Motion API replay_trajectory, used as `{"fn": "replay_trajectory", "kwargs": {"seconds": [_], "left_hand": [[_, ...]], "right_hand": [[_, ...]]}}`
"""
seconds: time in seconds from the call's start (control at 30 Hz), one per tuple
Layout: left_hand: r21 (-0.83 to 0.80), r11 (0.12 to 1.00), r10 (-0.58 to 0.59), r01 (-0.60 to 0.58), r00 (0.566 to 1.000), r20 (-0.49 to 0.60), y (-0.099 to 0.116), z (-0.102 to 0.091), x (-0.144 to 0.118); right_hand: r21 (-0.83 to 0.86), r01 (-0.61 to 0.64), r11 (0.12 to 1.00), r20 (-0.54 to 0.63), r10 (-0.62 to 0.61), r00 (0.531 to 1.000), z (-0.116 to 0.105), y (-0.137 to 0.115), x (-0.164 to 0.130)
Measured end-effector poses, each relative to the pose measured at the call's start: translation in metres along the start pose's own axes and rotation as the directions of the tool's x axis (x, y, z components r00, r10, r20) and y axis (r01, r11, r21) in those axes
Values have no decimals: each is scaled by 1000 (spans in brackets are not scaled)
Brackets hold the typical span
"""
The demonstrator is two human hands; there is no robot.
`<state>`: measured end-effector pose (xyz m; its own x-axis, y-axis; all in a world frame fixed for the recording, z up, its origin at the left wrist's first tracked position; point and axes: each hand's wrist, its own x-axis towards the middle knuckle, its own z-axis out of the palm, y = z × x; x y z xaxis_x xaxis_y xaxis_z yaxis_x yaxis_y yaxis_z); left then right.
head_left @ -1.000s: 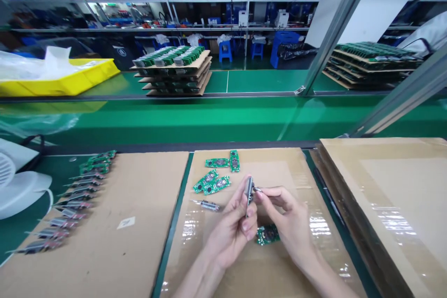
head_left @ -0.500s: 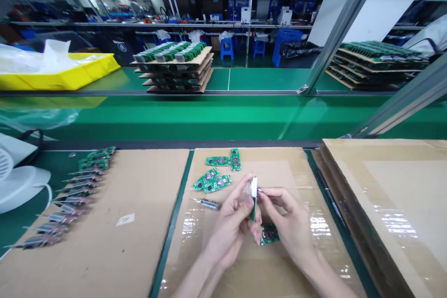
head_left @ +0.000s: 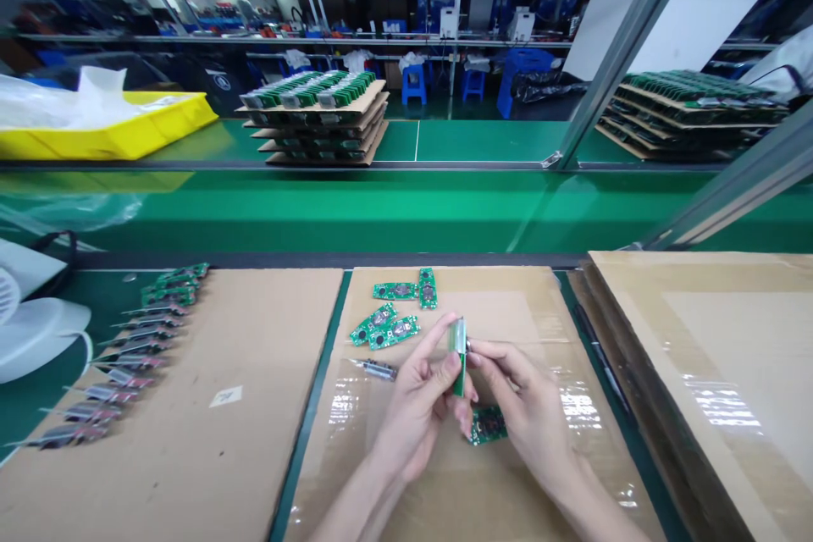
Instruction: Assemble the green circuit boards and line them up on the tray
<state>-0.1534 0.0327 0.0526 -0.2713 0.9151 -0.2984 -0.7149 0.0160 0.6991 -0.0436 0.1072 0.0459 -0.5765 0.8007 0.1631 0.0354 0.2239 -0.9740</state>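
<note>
My left hand (head_left: 424,394) grips a green circuit board (head_left: 459,360) on edge, with a pale, shiny part along its upper end. Thumb and fingers of my right hand (head_left: 524,385) are pinched against the board's right face, on a small dark piece too hidden to name. Under my hands, another circuit board (head_left: 488,425) lies flat on the cardboard. Left of my left hand rests a small grey cylindrical part with a thin pin (head_left: 378,369). Several green boards (head_left: 395,332) lie beyond it, some overlapping.
On the left cardboard sheet (head_left: 254,339) stands a row of pin-ended parts (head_left: 105,392) with a few boards behind. Stacked cardboard (head_left: 717,339) is at the right. Past the ledge are a yellow tray (head_left: 158,123), board stacks (head_left: 318,114) and a metal post (head_left: 610,68).
My hands keep the same hold. The board in my left hand has turned slightly, so more of its green face shows. The whole view has shifted a little.
</note>
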Motion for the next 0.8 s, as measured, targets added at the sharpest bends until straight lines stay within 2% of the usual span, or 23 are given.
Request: {"fn": "replay_trajectory", "kwargs": {"seconds": [0.07, 0.13, 0.27, 0.47, 0.8], "left_hand": [[102, 994, 55, -50, 997, -52, 3, 1, 0], [212, 973, 118, -97, 989, -90, 6, 1, 0], [382, 916, 188, -126, 974, -129, 8, -1, -2], [462, 879, 208, -116, 966, -153, 6, -1, -6], [459, 880, 207, -122, 968, -139, 2, -1, -6]], "right_hand": [[246, -179, 953, 103, 158, 982, 1, -1, 1], [432, -329, 840, 220, 256, 941, 2, -4, 3], [546, -467, 695, 342, 323, 882, 4, -13, 8], [617, -540, 573, 330, 435, 838, 7, -13, 7], [647, -531, 547, 362, 392, 845, 7, -10, 7]]}}
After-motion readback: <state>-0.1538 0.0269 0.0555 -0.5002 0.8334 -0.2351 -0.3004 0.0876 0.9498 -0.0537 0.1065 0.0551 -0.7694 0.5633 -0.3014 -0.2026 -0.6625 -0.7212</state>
